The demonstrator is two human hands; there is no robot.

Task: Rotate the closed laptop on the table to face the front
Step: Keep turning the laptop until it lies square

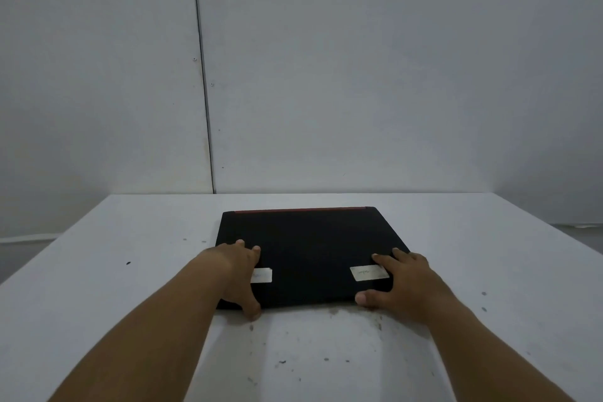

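Observation:
A closed black laptop (310, 248) lies flat on the white table (473, 254), its long sides running left to right. A red strip runs along its far edge, and two white stickers sit on the lid near me. My left hand (239, 274) grips the near left corner, fingers on the lid and thumb at the front edge. My right hand (403, 284) grips the near right corner the same way, partly covering one sticker.
A grey-white panelled wall (359, 75) rises just behind the table's far edge, with a dark vertical seam on the left. Small dark specks and scuffs mark the tabletop in front of the laptop. The table's side edges slope away on both sides.

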